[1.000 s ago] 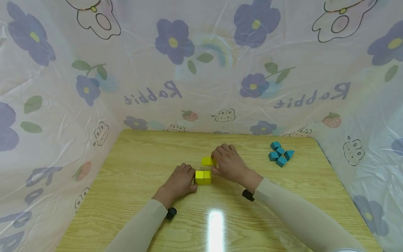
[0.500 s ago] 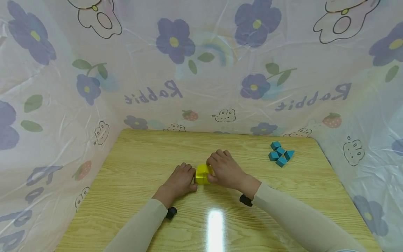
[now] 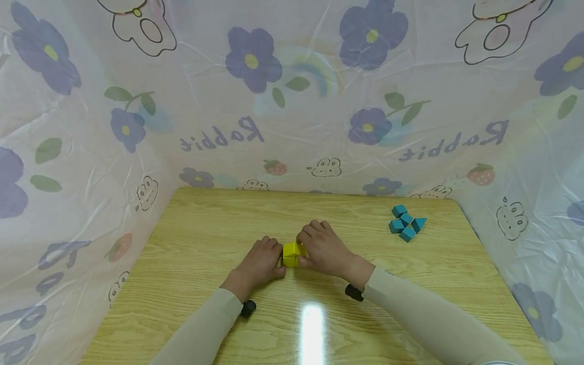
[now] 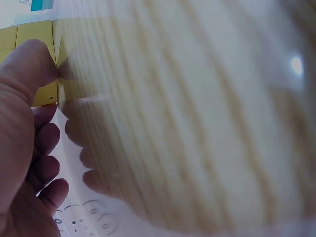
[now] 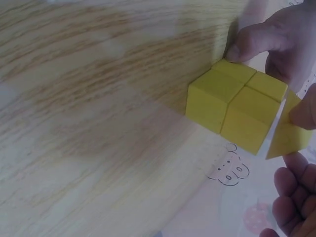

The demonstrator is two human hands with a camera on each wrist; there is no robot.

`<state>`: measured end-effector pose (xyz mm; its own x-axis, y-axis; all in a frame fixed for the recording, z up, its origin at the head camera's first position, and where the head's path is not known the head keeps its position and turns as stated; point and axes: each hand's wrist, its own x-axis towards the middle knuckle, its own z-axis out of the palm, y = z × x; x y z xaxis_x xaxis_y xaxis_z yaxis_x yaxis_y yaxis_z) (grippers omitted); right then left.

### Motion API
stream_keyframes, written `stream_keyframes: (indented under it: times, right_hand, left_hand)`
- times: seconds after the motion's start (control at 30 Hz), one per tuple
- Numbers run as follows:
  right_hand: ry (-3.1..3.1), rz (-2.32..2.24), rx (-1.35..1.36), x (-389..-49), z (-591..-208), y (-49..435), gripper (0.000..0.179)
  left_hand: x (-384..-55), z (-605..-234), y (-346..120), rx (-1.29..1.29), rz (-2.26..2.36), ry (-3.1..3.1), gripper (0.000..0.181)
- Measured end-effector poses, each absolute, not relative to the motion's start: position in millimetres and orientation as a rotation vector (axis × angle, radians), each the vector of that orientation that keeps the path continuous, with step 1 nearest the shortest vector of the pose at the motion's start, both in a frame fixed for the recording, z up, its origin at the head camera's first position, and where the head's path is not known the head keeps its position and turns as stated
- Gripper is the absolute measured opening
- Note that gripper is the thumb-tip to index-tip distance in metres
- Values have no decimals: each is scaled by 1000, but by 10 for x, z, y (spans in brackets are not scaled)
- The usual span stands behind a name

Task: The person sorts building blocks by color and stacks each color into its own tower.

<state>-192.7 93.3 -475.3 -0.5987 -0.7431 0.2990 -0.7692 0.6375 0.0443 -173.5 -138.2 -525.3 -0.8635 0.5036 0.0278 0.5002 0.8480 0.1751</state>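
Observation:
A tight cluster of yellow blocks (image 5: pixel 252 116) stands between the two hands, with cube faces meeting along straight seams in the right wrist view. My left hand (image 3: pixel 257 261) grips its left side, thumb on the near face and forefinger at the far edge in the left wrist view. From the right, my right hand (image 3: pixel 325 249) pinches another yellow block (image 5: pixel 282 136), which shows a triangular outline, between thumb and forefinger. A narrow gap separates that block from the cubes in the right wrist view. In the head view, right-hand fingers cover part of the yellow blocks.
Several blue blocks (image 3: pixel 401 223), one of them wedge-shaped, lie grouped at the back right of the wooden table (image 3: pixel 205 218). A patterned curtain (image 3: pixel 301 126) rises behind the table and along both sides. Light glares off the table's near part.
My right hand has come left and nearer the body, bringing its yellow block over the yellow cubes, with the shift smaller in the last half second. My left hand has stayed in place.

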Motion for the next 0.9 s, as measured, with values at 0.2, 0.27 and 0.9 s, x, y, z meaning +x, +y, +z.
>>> stream_keyframes:
  times: [0.2, 0.27, 0.9]
  right_hand:
    - [-2586, 113, 1219, -1920, -4750, 923, 32]
    - [-2587, 116, 1218, -1916, -4743, 922, 31]
    - [-2571, 107, 1207, -1915, -4776, 940, 31]
  left_hand:
    - [-1732, -5257, -1386, 825, 278, 3007, 29]
    - [-1731, -5254, -1387, 823, 278, 3006, 29]
    - [-1731, -5269, -1389, 826, 286, 3011, 29]
